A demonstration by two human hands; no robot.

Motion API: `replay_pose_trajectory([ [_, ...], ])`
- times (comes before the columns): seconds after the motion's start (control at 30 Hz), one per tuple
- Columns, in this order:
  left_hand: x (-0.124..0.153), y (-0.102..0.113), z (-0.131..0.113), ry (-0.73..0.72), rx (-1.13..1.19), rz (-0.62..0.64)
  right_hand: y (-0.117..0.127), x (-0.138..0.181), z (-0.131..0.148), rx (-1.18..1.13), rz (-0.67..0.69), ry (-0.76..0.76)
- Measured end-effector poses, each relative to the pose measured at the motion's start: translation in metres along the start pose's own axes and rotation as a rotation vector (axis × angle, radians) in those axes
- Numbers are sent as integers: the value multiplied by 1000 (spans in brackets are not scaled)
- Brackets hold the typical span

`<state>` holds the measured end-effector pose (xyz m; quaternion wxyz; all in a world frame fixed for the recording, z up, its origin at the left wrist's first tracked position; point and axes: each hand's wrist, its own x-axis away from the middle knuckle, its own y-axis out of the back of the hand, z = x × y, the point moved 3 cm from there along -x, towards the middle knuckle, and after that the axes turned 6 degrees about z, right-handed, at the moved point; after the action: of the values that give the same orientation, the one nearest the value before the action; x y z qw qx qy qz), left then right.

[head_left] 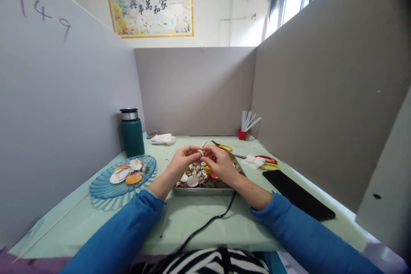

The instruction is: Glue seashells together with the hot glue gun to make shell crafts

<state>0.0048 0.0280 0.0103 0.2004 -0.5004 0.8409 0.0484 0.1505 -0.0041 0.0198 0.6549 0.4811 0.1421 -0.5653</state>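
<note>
My left hand and my right hand meet above the metal tray, fingertips pinched together on a small white shell. Fingers partly cover the shell, so its full shape is hidden. Below them, the tray holds many small shells in white and brown, with some yellow and red pieces among them. A thin white stick shows just behind the fingertips; whether it touches the shell I cannot tell.
At left, a blue scalloped plate bears larger shells, with a green bottle behind it. Scissors, pliers, a black mat and a red cup of white sticks stand right. A black cord crosses the front.
</note>
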Motion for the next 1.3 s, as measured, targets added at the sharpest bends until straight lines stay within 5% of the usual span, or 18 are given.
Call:
replay_pose_trajectory([
  [1.3,2,-1,-5,14,-22,-58,1,-1,-3,67,-54,23],
])
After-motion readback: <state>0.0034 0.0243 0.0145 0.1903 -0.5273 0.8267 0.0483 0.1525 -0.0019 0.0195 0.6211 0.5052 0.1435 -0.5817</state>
